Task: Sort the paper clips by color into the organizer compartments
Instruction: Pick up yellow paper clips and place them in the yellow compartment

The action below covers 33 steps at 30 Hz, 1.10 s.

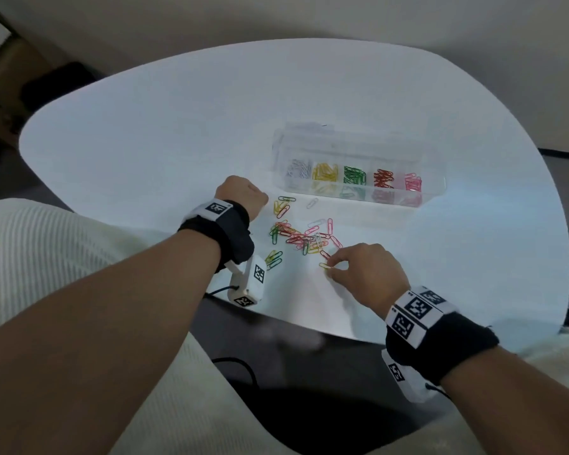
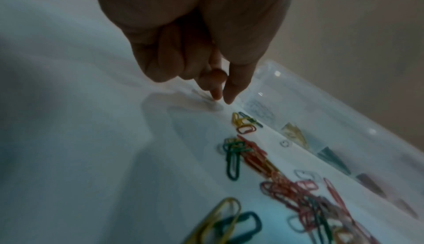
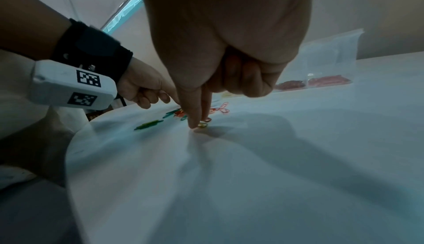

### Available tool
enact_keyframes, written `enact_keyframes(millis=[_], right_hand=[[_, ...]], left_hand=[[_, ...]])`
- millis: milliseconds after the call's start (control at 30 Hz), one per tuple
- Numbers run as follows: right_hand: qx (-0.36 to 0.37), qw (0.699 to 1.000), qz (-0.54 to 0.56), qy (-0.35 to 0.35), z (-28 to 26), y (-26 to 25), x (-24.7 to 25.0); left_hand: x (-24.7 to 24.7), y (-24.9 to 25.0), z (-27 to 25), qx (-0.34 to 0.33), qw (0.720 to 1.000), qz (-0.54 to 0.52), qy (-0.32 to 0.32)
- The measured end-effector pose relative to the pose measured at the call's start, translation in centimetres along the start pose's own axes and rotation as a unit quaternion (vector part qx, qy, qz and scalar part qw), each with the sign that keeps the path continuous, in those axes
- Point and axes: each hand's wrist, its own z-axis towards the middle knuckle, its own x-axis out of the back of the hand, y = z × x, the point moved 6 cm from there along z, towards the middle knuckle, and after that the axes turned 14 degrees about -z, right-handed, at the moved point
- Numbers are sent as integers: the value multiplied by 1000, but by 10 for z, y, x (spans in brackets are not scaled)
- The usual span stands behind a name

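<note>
The head view is bright and even, and the desk (image 1: pixel 178 126) bends at the edges from the wide lens. Both wrist views are dim, grainy and blurred, with soft shadows on the desk under the fingers (image 3: pixel 195 113).

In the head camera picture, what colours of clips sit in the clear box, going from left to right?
In the organizer: white clips → yellow clips → green clips → red clips → pink clips.

mixed clips (image 1: pixel 301 236) beside clear organizer (image 1: pixel 358 174)
</note>
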Motion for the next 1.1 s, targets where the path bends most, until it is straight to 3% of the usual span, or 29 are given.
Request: enact_keyframes(millis=[367, 433, 567, 667, 767, 833, 933, 967, 1000, 1100], right_hand=[[-3, 995, -100, -15, -3, -9, -1], [-17, 998, -52, -27, -4, -5, -4], [-40, 986, 159, -26, 2, 1, -1], [-70, 938, 331, -70, 4, -2, 3], [-75, 842, 510, -159, 5, -14, 3], [-58, 792, 581, -180, 10, -24, 9], [-60, 765, 625, -142, 27, -35, 21], [-69, 775, 616, -119, 34, -38, 24], [-76, 805, 581, -92, 42, -42, 27], [-57, 934, 353, 3, 62, -56, 36]], left_hand=[[-18, 8, -1, -45, 996, 78, -9], [-21, 8, -1, -41, 995, 84, -18], [-28, 4, 0, -28, 994, 103, -36], [-29, 3, 1, -20, 994, 102, -41], [-24, 3, 1, -8, 997, 66, -30], [-19, 5, 2, -7, 998, 52, -21], [-14, 7, 3, -18, 998, 52, -21], [-13, 8, 3, -22, 998, 57, -23], [-12, 7, 3, -24, 997, 62, -26], [-11, 5, 4, -31, 996, 77, -42]])
